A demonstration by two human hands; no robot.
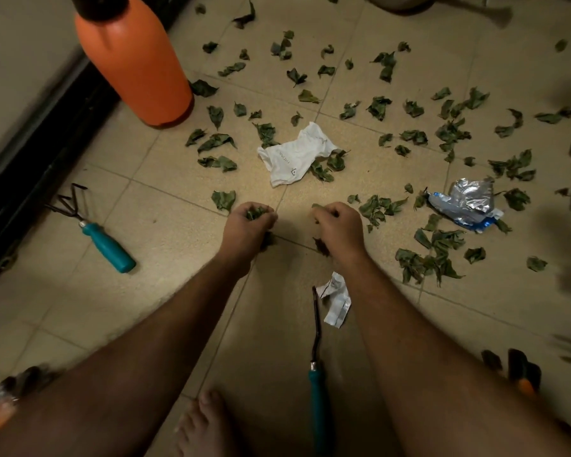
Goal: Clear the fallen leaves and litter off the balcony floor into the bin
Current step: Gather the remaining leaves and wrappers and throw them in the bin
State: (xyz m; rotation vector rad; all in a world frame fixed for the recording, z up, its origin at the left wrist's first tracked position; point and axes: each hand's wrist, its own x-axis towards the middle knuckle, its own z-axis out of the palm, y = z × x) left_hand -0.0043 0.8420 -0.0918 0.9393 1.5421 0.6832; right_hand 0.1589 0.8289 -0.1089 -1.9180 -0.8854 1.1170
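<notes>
Dried green leaves (379, 107) lie scattered over the beige tiled balcony floor (165, 225), thickest at the right. My left hand (249, 225) grips a clump of leaves, some poking out above and below the fist. My right hand (338, 225) is curled around more leaves, with one dark leaf hanging under the wrist. A crumpled white paper wrapper (295, 155) lies just beyond both hands. A silver and blue foil packet (468, 204) lies to the right. A small torn white wrapper (337, 301) sits between my forearms. No bin is in view.
An orange plastic bottle (134, 57) stands at the upper left beside a dark door track (40, 166). A teal-handled hand rake (103, 235) lies at the left, another teal-handled tool (317, 374) by my bare foot (205, 423). Blurred tools sit at the right edge.
</notes>
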